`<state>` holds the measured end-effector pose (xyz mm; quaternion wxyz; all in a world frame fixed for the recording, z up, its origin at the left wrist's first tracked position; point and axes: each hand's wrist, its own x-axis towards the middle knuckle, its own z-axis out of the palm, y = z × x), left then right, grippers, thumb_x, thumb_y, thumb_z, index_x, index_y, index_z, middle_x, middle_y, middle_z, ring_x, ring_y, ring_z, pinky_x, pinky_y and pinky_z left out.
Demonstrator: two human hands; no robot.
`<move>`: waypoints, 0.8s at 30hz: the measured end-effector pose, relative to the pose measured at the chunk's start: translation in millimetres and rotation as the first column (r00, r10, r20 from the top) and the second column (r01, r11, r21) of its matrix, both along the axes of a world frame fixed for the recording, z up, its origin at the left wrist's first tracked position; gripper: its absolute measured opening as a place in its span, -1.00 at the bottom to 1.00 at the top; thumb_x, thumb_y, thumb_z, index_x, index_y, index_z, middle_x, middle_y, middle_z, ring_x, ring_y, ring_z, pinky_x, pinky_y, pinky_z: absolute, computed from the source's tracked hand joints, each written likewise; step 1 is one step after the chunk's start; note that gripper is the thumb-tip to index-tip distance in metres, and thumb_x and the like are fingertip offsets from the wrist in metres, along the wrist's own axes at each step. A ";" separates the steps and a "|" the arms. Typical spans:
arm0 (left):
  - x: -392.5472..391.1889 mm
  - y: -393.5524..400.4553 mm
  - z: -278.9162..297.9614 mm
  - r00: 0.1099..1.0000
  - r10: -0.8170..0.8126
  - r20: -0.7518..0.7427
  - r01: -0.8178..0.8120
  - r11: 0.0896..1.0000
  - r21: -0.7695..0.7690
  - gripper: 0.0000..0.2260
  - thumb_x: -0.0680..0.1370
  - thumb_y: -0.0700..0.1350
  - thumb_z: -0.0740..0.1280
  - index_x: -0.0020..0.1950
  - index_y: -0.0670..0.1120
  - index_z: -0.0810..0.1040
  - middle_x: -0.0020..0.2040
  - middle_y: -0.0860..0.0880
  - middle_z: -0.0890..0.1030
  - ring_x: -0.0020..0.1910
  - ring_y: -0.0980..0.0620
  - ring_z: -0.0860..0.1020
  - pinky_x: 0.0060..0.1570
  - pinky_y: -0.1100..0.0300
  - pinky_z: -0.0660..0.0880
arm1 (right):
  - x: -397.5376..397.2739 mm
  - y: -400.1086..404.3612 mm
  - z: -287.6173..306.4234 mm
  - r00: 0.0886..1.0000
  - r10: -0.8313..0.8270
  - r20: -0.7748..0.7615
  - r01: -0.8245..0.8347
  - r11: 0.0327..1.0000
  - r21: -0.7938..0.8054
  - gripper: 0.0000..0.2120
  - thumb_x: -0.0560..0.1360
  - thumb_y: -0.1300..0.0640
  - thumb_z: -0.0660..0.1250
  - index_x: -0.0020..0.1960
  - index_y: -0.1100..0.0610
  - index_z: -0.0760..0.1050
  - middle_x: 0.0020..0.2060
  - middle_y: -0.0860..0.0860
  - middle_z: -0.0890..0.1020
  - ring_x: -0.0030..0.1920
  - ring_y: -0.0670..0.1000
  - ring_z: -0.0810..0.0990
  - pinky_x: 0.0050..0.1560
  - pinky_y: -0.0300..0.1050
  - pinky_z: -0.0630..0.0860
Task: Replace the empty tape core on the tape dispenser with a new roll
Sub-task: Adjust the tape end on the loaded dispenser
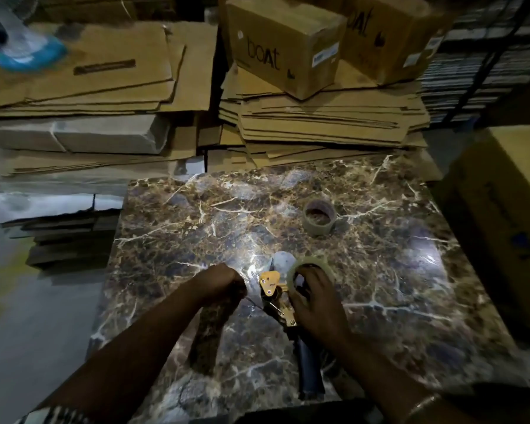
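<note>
A tape dispenser [276, 298] with a yellow metal frame and a dark handle [309, 365] lies on the marble tabletop [379, 270]. My right hand [315, 298] grips a roll of clear tape [300, 267] that sits at the dispenser's right side, fingers inside its hole. My left hand [227, 283] is closed just left of the dispenser's head; a thin strand runs from it toward the frame, and what it pinches is too dark to make out. Another tape ring [319, 216], thin-walled, stands alone farther back on the table.
Flattened cardboard stacks [318, 127] rise behind the table. Two brown "boat" cartons [282, 44] sit on them. A large box [502, 215] stands close at the table's right edge. Floor and more flat cardboard [71, 240] lie to the left.
</note>
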<state>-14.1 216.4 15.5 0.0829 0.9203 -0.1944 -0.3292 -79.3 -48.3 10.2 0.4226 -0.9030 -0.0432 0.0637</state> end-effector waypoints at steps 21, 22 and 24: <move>32.5 11.0 -17.0 0.989 -0.148 -0.015 0.143 0.976 -0.161 -0.82 0.50 -0.11 0.45 0.07 0.07 0.71 -0.01 0.05 0.74 -0.11 0.17 0.67 -0.16 0.36 0.44 | -48.0 -5.4 -16.6 0.215 0.217 -0.952 0.788 0.538 0.300 -0.20 0.48 -0.43 0.11 0.01 0.32 0.62 -0.15 0.25 0.66 -0.24 0.21 0.66 -0.21 0.04 0.60; 30.8 13.4 -17.6 0.989 -0.150 -0.012 0.146 0.975 -0.165 -0.81 0.49 -0.14 0.45 0.08 0.05 0.71 -0.01 0.05 0.74 -0.11 0.17 0.67 -0.12 0.35 0.47 | -48.9 -2.2 -16.6 0.231 0.276 -0.933 0.788 0.510 0.346 -0.22 0.44 -0.42 0.15 0.03 0.31 0.62 -0.14 0.26 0.66 -0.21 0.22 0.67 -0.18 0.07 0.61; 27.9 20.7 -17.2 0.992 -0.128 -0.003 0.125 0.973 -0.196 -0.78 0.45 -0.20 0.45 0.07 0.01 0.72 -0.03 0.03 0.74 -0.11 0.16 0.67 -0.02 0.28 0.56 | -50.6 4.1 -22.1 0.275 0.341 -0.899 0.809 0.422 0.408 -0.30 0.41 -0.37 0.27 0.07 0.29 0.57 -0.17 0.21 0.66 -0.25 0.18 0.64 -0.22 0.04 0.61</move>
